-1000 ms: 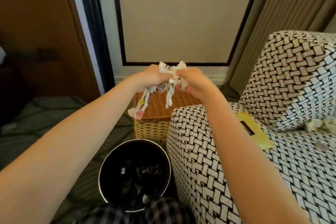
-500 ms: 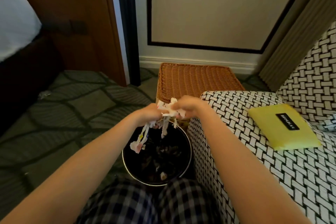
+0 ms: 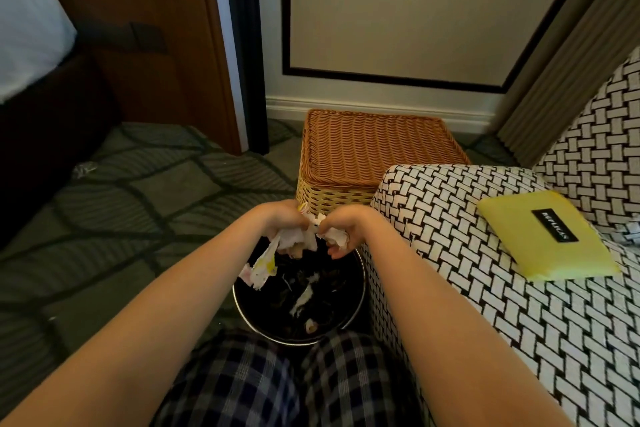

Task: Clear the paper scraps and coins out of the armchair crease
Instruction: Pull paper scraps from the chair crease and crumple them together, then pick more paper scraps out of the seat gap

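Crumpled white paper scraps: bunched between your two hands, directly above round black waste bin; one strip hangs down over bin mouth. Your left hand: fingers curled tight round scraps. Your right hand: fingers curled, pinching other side of bunch. Bin stands just beside black-and-white woven-pattern armchair. Flat yellow pouch lies on armchair. Brown wicker basket stands behind bin.

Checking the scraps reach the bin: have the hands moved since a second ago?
Yes. The left hand and right hand, holding the paper scraps, have dropped from in front of the wicker basket to over the black bin.
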A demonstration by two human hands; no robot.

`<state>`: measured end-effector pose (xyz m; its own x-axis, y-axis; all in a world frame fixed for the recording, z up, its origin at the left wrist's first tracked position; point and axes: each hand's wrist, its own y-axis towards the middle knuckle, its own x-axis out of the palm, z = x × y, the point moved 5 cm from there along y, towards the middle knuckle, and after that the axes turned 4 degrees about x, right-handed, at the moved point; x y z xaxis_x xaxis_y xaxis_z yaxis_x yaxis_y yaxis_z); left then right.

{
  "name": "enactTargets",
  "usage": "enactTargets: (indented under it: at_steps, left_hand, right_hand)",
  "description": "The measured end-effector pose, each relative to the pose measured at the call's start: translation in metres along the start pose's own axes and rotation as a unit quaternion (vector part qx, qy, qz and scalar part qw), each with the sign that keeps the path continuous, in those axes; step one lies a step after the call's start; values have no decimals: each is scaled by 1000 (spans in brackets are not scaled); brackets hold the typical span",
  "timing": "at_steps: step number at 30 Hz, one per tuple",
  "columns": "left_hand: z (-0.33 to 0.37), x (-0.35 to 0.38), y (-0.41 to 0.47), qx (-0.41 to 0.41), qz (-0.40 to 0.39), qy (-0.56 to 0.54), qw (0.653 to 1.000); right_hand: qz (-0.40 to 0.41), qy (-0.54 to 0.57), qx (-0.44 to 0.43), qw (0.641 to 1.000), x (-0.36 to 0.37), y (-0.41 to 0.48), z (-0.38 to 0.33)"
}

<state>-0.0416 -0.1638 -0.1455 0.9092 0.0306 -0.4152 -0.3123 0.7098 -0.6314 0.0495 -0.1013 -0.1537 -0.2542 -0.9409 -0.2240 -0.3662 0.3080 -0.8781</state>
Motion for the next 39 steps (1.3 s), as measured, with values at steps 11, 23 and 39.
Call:
enactTargets:
  at_steps: [11,23,39]
  left_hand:
    - [15,-8,-18,-48,-59,93,993]
    - [149,-24,-62,200,67,-36,977]
    - [317,189,-94,409,-93,136,898]
  right_hand:
    - [0,5,-1,1000,-9,-26,-4]
    - [153,88,-208,962,-93,-148,-25]
    - [450,142,-12,882,-242,-244,201]
